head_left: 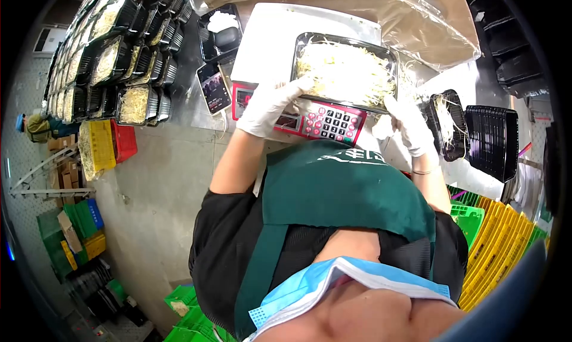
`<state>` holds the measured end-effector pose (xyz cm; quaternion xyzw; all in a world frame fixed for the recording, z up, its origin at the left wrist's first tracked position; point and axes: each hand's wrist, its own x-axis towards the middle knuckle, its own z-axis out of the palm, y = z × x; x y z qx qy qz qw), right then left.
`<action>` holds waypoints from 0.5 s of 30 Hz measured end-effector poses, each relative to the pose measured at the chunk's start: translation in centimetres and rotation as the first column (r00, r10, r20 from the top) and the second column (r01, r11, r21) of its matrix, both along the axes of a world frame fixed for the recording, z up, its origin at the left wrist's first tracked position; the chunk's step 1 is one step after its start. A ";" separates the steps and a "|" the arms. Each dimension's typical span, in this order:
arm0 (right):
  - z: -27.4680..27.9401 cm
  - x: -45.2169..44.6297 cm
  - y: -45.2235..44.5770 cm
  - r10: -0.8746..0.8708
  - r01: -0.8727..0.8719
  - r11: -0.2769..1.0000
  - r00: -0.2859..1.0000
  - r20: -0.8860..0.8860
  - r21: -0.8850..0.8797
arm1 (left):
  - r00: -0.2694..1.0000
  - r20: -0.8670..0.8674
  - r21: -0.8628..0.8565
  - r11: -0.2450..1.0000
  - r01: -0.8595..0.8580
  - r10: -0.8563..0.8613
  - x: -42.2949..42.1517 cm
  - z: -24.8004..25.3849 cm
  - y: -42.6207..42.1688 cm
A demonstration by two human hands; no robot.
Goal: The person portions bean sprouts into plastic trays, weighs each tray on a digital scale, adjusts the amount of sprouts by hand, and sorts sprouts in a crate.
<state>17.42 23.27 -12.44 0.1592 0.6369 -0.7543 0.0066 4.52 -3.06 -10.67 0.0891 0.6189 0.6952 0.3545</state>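
A black plastic tray full of pale bean sprouts is over the white top of a red weighing scale in the head view. My left hand, in a white glove, grips its near left corner. At the near right corner, my right hand, gloved too, has thumb and fingers closed on the rim. Whether the tray rests on the scale or is held just above it, I cannot tell. The scale's keypad shows below the tray, between my hands.
Many filled trays stand stacked at the left. A phone with a cable lies left of the scale. On the right are a tray with few sprouts and nested black trays. Clear plastic film lies behind; yellow crates stand lower right.
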 end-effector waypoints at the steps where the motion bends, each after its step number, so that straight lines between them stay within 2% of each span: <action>1: 0.4 -0.3 -1.3 -0.031 0.030 0.999 0.998 -0.060 -0.033 | 0.995 0.070 0.049 0.996 -0.069 0.066 0.2 -1.0 0.1; 2: 0.8 -0.6 -2.6 -0.062 0.054 0.996 0.991 -0.119 -0.068 | 0.995 0.069 0.047 0.996 -0.069 0.066 0.3 -1.3 0.5; 4: 1.2 -0.7 -3.1 -0.137 0.124 0.981 0.987 -0.084 -0.146 | 0.974 0.122 0.158 0.965 -0.207 0.189 0.7 -1.5 1.4; 5: 1.5 -0.4 -2.7 -0.136 0.123 0.982 0.987 -0.087 -0.143 | 0.973 0.067 0.163 0.960 -0.228 0.219 0.9 -1.4 1.6; 6: 1.7 0.1 -2.0 -0.058 0.058 0.996 0.998 0.002 0.070 | 0.973 0.067 0.163 0.960 -0.229 0.221 0.9 -1.5 1.4; 7: 2.2 0.4 -1.6 0.000 -0.029 0.962 0.994 0.105 0.273 | 0.965 0.145 0.179 0.953 -0.243 0.219 0.8 -1.6 1.3; 8: 2.3 0.5 -0.7 0.016 -0.047 0.916 0.997 0.081 0.398 | 0.951 0.221 0.193 0.947 -0.258 0.215 0.7 -1.7 1.0; 9: 2.4 0.6 0.1 0.028 -0.055 0.853 0.998 0.059 0.519 | 0.937 0.310 0.264 0.932 -0.248 0.162 0.6 -2.0 0.3; 10: 2.1 0.0 0.8 0.042 0.047 0.712 0.993 -0.109 0.701 | 0.938 0.307 0.268 0.931 -0.250 0.163 0.7 -3.0 -0.1; 12: 5.3 -2.1 1.3 -0.079 0.183 0.419 0.983 -0.165 0.889 | 0.945 0.303 0.063 0.992 0.109 -0.123 1.4 -4.9 -0.7; 13: 5.4 -4.3 1.3 -0.028 0.388 0.396 0.911 -0.411 0.832 | 0.964 0.196 0.119 0.980 0.157 -0.178 3.2 -3.9 0.3; 14: 5.9 -6.7 0.7 0.255 0.600 0.141 0.747 -0.614 0.788 | 0.937 0.074 0.302 0.903 0.306 -0.342 3.8 -4.3 1.4; 15: 7.4 -9.0 -1.0 0.287 0.563 0.148 0.763 -0.580 0.813 | 0.930 -0.137 0.188 0.913 0.362 -0.341 4.4 -3.9 2.5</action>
